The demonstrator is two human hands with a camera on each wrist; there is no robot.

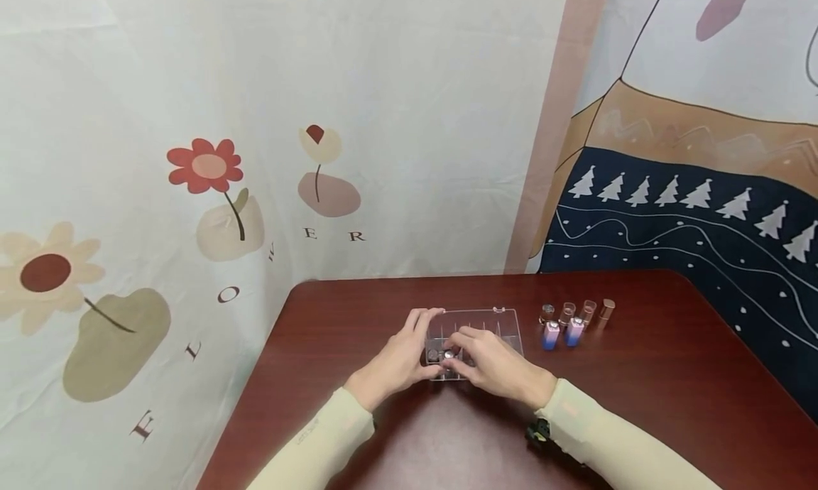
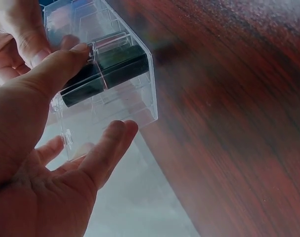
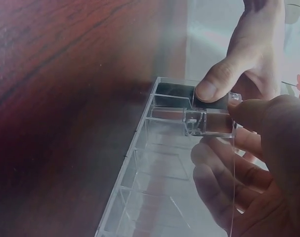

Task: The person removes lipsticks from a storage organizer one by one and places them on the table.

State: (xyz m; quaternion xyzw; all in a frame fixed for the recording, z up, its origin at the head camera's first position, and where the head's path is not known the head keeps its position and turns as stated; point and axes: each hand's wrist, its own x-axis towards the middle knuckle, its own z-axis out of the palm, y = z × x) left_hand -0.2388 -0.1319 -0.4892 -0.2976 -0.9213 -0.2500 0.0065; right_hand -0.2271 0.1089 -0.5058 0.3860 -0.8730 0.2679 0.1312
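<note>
1. You seem midway through placing: your right hand [image 1: 495,363] pinches a partly clear lipstick tube [image 3: 218,123] in the transparent, thin-walled plastic organizer [image 2: 153,89], beside the smooth black tube [image 2: 107,79].
2. Your left hand [image 1: 397,356] is spread, thumb pressing the black tube.
3. Next probably calls for seating the pinched tube squarely between the rigid dividers [image 3: 162,160], then releasing gently.

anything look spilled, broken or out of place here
No, nothing stands out: the clear organizer shows no visible crack, the six tubes to its right stand grouped together, and no spill shows on the table.
</note>
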